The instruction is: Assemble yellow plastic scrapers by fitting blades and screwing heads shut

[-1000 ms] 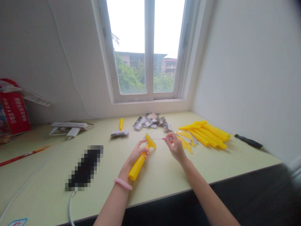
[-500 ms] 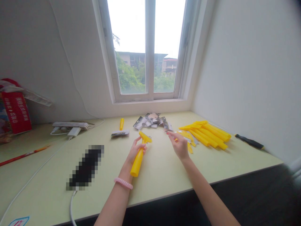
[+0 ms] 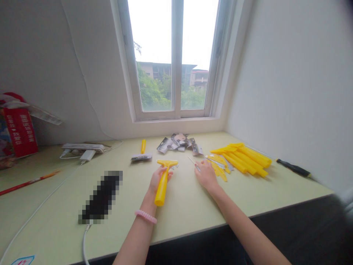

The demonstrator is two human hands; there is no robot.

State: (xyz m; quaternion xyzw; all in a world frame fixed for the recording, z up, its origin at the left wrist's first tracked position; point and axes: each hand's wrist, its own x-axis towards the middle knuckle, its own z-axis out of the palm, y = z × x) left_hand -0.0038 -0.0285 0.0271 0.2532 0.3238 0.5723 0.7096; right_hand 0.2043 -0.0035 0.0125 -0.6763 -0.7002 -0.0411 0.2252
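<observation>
My left hand (image 3: 157, 180) is wrapped round a yellow plastic scraper (image 3: 162, 186), whose wide head points away from me and whose hollow handle end faces me. Small metal screws (image 3: 175, 167) show beside its head, close to my fingertips. My right hand (image 3: 206, 175) is low over the table, palm down, its fingers closed on a thin metal rod (image 3: 192, 160) that sticks out toward the left. What is at the rod's other end is hidden by the hand. Just right of these fingers lie flat yellow pieces (image 3: 219, 165).
Yellow handles (image 3: 245, 158) are piled at the right, with a black-handled tool (image 3: 293, 167) by the wall. Packaged cards (image 3: 179, 141) lie below the window. Another yellow handle (image 3: 143, 146) rests behind a package (image 3: 141, 158). At left are a pixelated dark object (image 3: 102, 197) and a power strip (image 3: 82, 148).
My right hand has lowered and turned palm down, drawing the rod slightly toward me. My left hand has turned the scraper so its head lies more level across.
</observation>
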